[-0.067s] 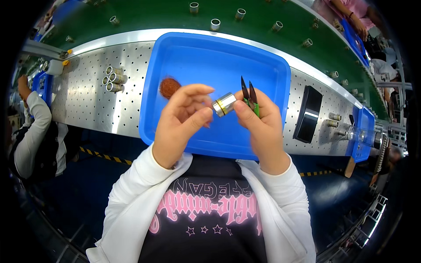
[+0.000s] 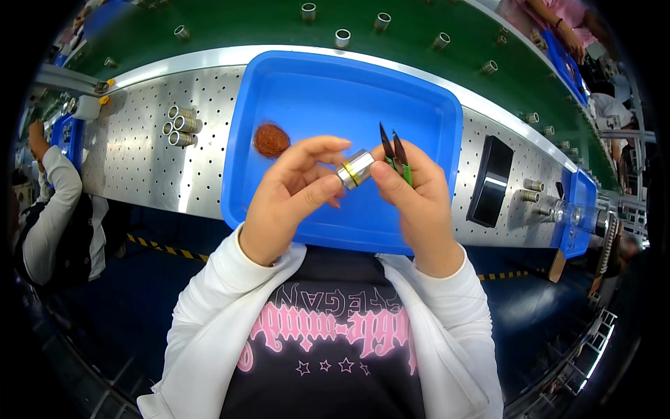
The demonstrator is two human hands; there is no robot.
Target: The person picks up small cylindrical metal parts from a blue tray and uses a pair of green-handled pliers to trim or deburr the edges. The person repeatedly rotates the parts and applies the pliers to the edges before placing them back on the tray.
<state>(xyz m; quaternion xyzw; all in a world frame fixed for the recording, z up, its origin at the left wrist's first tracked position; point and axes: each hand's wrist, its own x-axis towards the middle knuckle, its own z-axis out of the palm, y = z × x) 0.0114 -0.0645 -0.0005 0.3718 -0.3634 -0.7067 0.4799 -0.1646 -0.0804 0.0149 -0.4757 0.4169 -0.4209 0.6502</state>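
Observation:
My right hand [image 2: 417, 187] is closed, pinching a short silver metal sleeve [image 2: 356, 168] with a yellow band between thumb and fingers. Held in the same hand is a pair of thread snips [image 2: 394, 155] with dark blades pointing away and green handles partly hidden. My left hand [image 2: 299, 183] curves round the sleeve's left end, its fingers apart and its thumb tip at the edge. Whether that thumb presses on the sleeve is hard to tell. Below both hands lies a blue tray [image 2: 349, 64], with a reddish-brown ball of tangled fibre [image 2: 271, 140] in its left part.
Several metal sleeves [image 2: 183, 124] stand on the perforated metal table left of the tray. A black phone-like slab [image 2: 491, 181] and two more sleeves [image 2: 531, 196] lie to the right. Beyond runs a green conveyor belt [image 2: 265, 28] carrying spaced sleeves. Another person's sleeve [image 2: 59, 188] is at far left.
My left hand has shifted slightly right, bringing its thumb closer to the sleeve's end. The snips have tilted a little to the left in my right hand.

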